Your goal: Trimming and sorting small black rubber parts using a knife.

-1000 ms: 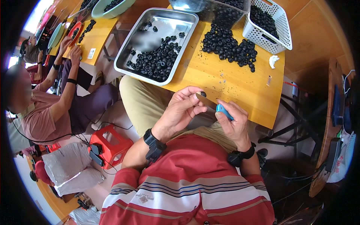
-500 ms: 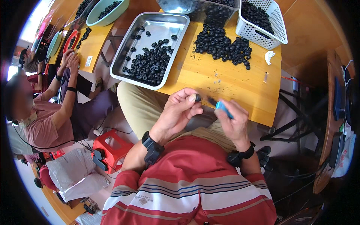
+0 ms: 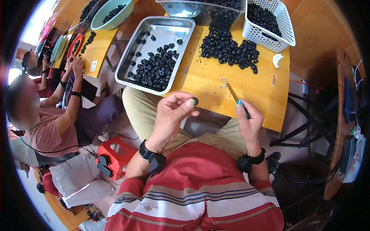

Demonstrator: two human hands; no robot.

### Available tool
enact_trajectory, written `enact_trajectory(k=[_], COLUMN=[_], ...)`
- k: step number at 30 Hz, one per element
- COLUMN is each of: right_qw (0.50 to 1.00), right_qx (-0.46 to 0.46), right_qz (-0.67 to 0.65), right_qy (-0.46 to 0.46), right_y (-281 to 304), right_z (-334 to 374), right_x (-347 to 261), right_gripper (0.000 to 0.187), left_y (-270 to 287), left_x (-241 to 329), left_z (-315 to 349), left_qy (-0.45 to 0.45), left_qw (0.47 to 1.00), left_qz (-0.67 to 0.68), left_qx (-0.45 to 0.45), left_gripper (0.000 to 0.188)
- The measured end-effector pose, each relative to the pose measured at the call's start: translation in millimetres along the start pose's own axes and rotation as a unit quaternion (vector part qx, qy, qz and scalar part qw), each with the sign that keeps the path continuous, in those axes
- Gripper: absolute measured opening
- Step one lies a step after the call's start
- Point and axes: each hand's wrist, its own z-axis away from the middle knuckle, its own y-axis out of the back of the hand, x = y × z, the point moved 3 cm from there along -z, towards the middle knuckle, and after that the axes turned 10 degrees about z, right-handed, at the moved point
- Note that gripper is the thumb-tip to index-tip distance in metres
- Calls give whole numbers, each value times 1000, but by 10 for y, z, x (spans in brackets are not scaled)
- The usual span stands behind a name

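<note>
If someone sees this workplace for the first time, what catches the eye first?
On the yellow table, the shiny metal tray of black pieces stands out at left, with a loose heap to the tray's right. Nearer the person, the left hand pinches a round piece; the right hand holds a knife.

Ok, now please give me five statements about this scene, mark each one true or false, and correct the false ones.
1. The left hand holds a small black piece, and the right hand holds a knife. True.
2. The knife touches the small black piece. False: they are apart.
3. The metal tray is left of the loose pile on the table. True.
4. The metal tray holds nothing. False: black pieces lie in it.
5. The white basket is right of the metal tray. True.
</note>
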Motion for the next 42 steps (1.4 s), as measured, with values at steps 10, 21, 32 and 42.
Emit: enact_trajectory(k=[10, 21, 32, 42], right_qw=[998, 990, 979, 979], right_qx=[42, 118, 134, 157], right_qz=[-35, -44, -95, -77], right_qy=[-28, -62, -121, -103], right_y=[160, 447, 629, 683], right_z=[60, 244, 551, 566], right_x=[191, 316, 472, 499], right_gripper=[33, 33, 31, 30], left_y=[176, -806, -1437, -1353], left_x=[754, -171, -990, -1067], left_z=[-264, -651, -1425, -1466], left_qy=[-325, -333, -304, -314], left_qw=[733, 712, 583, 568], left_qz=[-589, -602, -712, -707], left_qx=[104, -141, -246, -280], left_gripper=[14, 15, 31, 15])
